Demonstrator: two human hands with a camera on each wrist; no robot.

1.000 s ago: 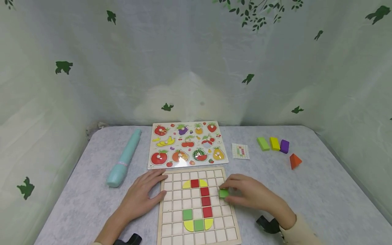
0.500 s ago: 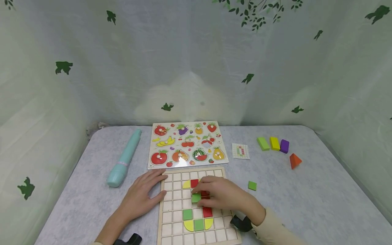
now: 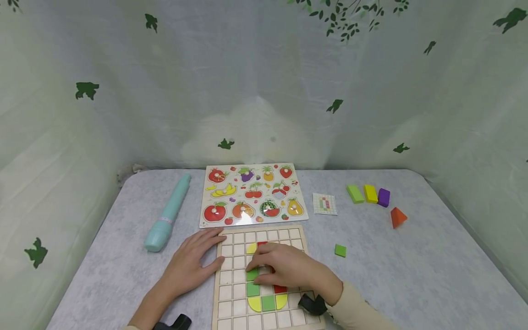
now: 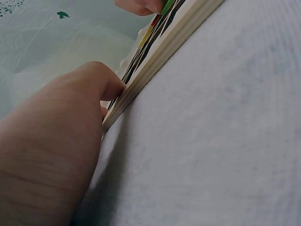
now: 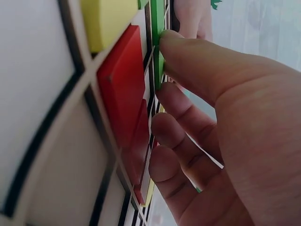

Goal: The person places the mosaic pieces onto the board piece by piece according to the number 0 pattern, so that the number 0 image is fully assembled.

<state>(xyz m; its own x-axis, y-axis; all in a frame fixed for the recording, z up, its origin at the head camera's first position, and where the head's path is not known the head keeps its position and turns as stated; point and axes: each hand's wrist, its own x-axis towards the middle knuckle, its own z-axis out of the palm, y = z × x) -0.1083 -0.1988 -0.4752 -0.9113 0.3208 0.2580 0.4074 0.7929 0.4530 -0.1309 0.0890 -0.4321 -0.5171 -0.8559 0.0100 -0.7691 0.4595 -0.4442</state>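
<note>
My right hand [image 3: 288, 268] reaches over the wooden grid board [image 3: 224, 294] and pinches a green square tile [image 3: 252, 275] between thumb and fingers. That tile sits at a cell just above another green square tile [image 3: 253, 289]. In the right wrist view, thumb and fingertips are at the green tile [image 5: 159, 70], with red tiles [image 5: 124, 84] nearby on the grid. My left hand [image 3: 189, 259] rests along the board's left edge, fingers extended; in the left wrist view its thumb touches the board's side [image 4: 160, 61]. Yellow quarter-round tiles [image 3: 281, 301] also lie in cells.
A loose green tile [image 3: 340, 250] lies right of the board. Farther back are a pattern card [image 3: 324, 204], a light green block [image 3: 354, 194], a yellow block [image 3: 370, 194], a purple block [image 3: 383, 197], an orange wedge [image 3: 398, 217], a fruit puzzle [image 3: 235, 201] and a teal folded umbrella [image 3: 168, 215].
My right hand has moved left across the board with one green tile, from the right edge to the cell above the other green one. Another green tile now lies on the table. My left hand stays put.
</note>
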